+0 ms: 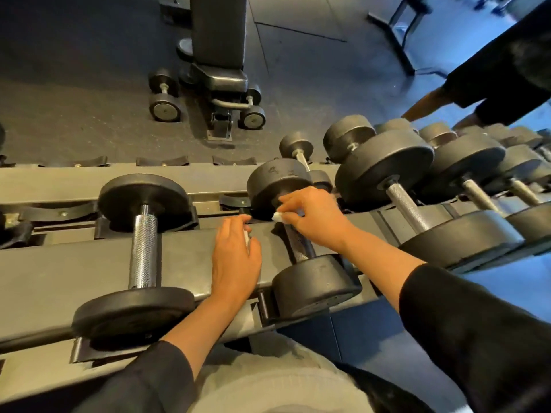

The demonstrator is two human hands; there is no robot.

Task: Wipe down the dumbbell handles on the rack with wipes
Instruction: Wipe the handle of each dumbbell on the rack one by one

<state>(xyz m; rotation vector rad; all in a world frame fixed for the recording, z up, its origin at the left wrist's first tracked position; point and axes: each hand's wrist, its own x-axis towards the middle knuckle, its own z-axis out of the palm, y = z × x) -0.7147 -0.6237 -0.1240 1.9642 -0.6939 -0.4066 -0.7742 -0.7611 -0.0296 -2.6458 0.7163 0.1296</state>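
Dark gym flooring lies beyond the dumbbell rack (74, 263). On its middle dumbbell (301, 234), the right hand (316, 219) is closed around a white wipe (278, 216) at the handle's far end. Just beside it, the left hand (235, 260) rests on the rack's front rail, loosely curled over something white.

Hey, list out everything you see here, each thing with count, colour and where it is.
Rack: one, grey, across the middle.
Dumbbell being wiped: one, black ends, centre of rack.
Dumbbell with bare handle: one, black, silver handle, left.
Other racked dumbbells: several, black, right.
Bench: one, black, on floor behind.
Floor dumbbells: two, black, beside bench.
Bystander's legs: upper right.
Wipe: one, white, on centre handle.
Second wipe: white, under left hand.
Left hand: on rack.
Right hand: grip on wipe.
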